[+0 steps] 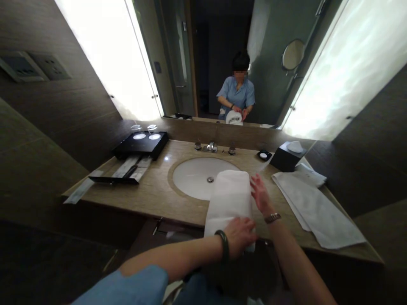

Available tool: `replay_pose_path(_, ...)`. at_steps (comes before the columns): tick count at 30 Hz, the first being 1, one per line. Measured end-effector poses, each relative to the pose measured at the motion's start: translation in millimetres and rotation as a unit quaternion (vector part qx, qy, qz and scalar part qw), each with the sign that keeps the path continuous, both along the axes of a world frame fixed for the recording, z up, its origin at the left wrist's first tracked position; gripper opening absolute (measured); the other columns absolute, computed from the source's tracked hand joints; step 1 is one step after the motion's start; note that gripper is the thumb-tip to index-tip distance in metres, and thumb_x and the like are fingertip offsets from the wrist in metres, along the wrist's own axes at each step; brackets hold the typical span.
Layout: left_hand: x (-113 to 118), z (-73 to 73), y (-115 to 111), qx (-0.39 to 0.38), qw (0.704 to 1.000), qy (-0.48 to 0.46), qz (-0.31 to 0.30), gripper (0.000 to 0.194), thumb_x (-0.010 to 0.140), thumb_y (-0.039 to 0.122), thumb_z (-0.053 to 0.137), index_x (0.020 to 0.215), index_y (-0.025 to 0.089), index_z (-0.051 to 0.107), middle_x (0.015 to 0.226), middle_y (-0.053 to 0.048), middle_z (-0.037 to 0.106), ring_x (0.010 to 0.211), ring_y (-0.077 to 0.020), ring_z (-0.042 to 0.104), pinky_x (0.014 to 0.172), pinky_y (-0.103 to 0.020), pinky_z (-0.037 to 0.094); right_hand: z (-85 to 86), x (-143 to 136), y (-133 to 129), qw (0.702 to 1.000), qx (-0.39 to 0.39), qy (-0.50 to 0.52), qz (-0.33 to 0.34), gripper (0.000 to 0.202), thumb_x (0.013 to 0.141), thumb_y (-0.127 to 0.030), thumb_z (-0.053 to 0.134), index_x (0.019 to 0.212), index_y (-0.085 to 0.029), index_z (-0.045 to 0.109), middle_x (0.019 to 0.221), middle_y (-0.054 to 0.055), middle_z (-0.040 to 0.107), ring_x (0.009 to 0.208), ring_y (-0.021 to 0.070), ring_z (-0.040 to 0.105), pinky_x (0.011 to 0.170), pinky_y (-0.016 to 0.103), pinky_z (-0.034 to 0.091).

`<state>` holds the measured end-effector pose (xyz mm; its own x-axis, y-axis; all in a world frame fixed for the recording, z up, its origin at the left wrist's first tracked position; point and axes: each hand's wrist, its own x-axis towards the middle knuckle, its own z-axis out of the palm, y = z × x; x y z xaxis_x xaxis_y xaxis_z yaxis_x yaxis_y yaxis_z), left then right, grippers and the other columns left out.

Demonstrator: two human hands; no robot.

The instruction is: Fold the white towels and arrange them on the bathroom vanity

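A folded white towel (228,199) lies over the near rim of the oval sink (193,176) and the stone counter (152,192). My left hand (239,235), with a dark bangle on its wrist, presses on the towel's near end, the forearm crossing in from the left. My right hand (260,195), a watch on its wrist, rests flat with fingers spread against the towel's right side. The mirror (222,59) shows a person in a blue shirt holding the towel.
A flat white cloth (318,207) lies on the counter at right, beside a dark tissue box (288,156). A black tray with two glasses (143,143) and a tray of packets (125,171) sit at left. The tap (211,147) and a small soap dish (263,155) stand behind the sink.
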<state>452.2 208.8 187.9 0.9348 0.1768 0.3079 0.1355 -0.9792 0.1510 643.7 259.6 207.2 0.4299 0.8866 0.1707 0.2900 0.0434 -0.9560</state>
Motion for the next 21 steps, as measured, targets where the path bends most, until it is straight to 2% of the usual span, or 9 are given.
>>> replay_pose_path(3, 33, -19.9, -19, -0.011, 0.999, 0.047, -0.023, 0.016, 0.092, 0.025, 0.059, 0.092, 0.015, 0.072, 0.101, -0.010, 0.067, 0.099, -0.0297, 0.063, 0.075, -0.043, 0.053, 1.8, 15, 3, 0.954, 0.090, -0.287, -0.001, 0.074, 0.092, -0.060, 0.048, 0.151, -0.016, 0.044, 0.161, 0.014, 0.038, 0.153, 0.0294, 0.029, 0.128, 0.054, 0.020)
replay_pose_path(6, 24, -18.4, -15, -0.184, 0.982, -0.031, -0.001, 0.023, 0.086, 0.029, 0.069, 0.102, 0.014, 0.075, 0.100, -0.010, 0.074, 0.096, -0.0275, 0.067, 0.085, -0.041, 0.055, -26.7, 12, 18, 0.915, 0.052, -0.397, 0.044, 0.058, 0.093, -0.051, 0.040, 0.133, -0.014, 0.061, 0.150, 0.015, 0.052, 0.151, 0.0309, 0.030, 0.128, 0.057, 0.019)
replay_pose_path(8, 15, -10.7, -2, -0.275, 0.946, -0.147, 0.086, 0.039, 0.088, 0.032, 0.069, 0.123, 0.016, 0.072, 0.122, -0.012, 0.072, 0.114, -0.0295, 0.065, 0.105, -0.044, 0.049, -46.4, 8, 19, 0.925, 0.021, -0.380, 0.015, 0.065, 0.087, -0.058, 0.040, 0.127, -0.011, 0.062, 0.151, 0.019, 0.049, 0.151, 0.0343, 0.029, 0.127, 0.058, 0.019)
replay_pose_path(9, 13, -8.8, 7, -0.293, 0.925, -0.195, 0.147, 0.051, 0.088, 0.034, 0.069, 0.136, 0.017, 0.065, 0.141, -0.014, 0.063, 0.131, -0.0334, 0.055, 0.116, -0.049, 0.039, -54.1, 7, 14, 0.937, 0.009, -0.349, -0.017, 0.073, 0.082, -0.064, 0.041, 0.128, -0.009, 0.059, 0.154, 0.021, 0.044, 0.152, 0.0364, 0.028, 0.127, 0.058, 0.019)
replay_pose_path(11, 12, -12.6, 29, -0.307, 0.890, -0.225, 0.251, 0.080, 0.084, 0.046, 0.072, 0.154, 0.017, 0.046, 0.166, -0.017, 0.030, 0.154, -0.0420, 0.021, 0.126, -0.065, 0.012, -65.1, 9, -7, 0.965, -0.033, -0.245, -0.088, 0.092, 0.072, -0.077, 0.045, 0.132, -0.008, 0.052, 0.159, 0.026, 0.035, 0.152, 0.0404, 0.027, 0.127, 0.057, 0.021)
replay_pose_path(13, 11, -23.8, 51, -0.352, 0.865, -0.209, 0.291, 0.099, 0.080, 0.058, 0.072, 0.162, 0.017, 0.032, 0.171, -0.016, 0.012, 0.157, -0.0432, 0.002, 0.124, -0.070, -0.003, -70.4, 14, -36, 0.982, -0.115, -0.097, -0.114, 0.091, 0.070, -0.083, 0.047, 0.129, -0.014, 0.052, 0.155, 0.024, 0.041, 0.148, 0.0405, 0.036, 0.124, 0.057, 0.031)
replay_pose_path(15, 2, -34.0, 67, -0.414, 0.834, -0.212, 0.295, 0.105, 0.078, 0.064, 0.071, 0.163, 0.020, 0.029, 0.171, -0.011, 0.011, 0.158, -0.0421, 0.000, 0.125, -0.069, -0.003, -66.8, 10, -57, 0.984, -0.156, -0.033, -0.085, 0.083, 0.072, -0.083, 0.049, 0.126, -0.020, 0.055, 0.149, 0.019, 0.051, 0.144, 0.0396, 0.043, 0.123, 0.057, 0.034)
replay_pose_path(18, -35, -40.3, 73, -0.536, 0.740, -0.301, 0.273, 0.095, 0.086, 0.059, 0.064, 0.163, 0.017, 0.028, 0.172, -0.011, 0.013, 0.159, -0.0350, 0.005, 0.130, -0.051, 0.005, -43.2, -33, -52, 0.986, -0.108, -0.112, -0.065, 0.088, 0.072, -0.081, 0.051, 0.138, -0.023, 0.051, 0.154, 0.014, 0.047, 0.146, 0.0376, 0.040, 0.125, 0.057, 0.029)
replay_pose_path(21, -98, -53.8, 59, -0.653, 0.590, -0.452, 0.147, 0.081, 0.098, 0.060, 0.033, 0.164, 0.014, 0.021, 0.167, -0.017, 0.029, 0.153, -0.0261, 0.033, 0.124, -0.039, 0.031, -22.8, -118, -10, 0.967, -0.013, -0.243, 0.074, 0.084, 0.076, -0.073, 0.056, 0.143, -0.023, 0.051, 0.145, 0.014, 0.052, 0.136, 0.0357, 0.047, 0.118, 0.055, 0.038)
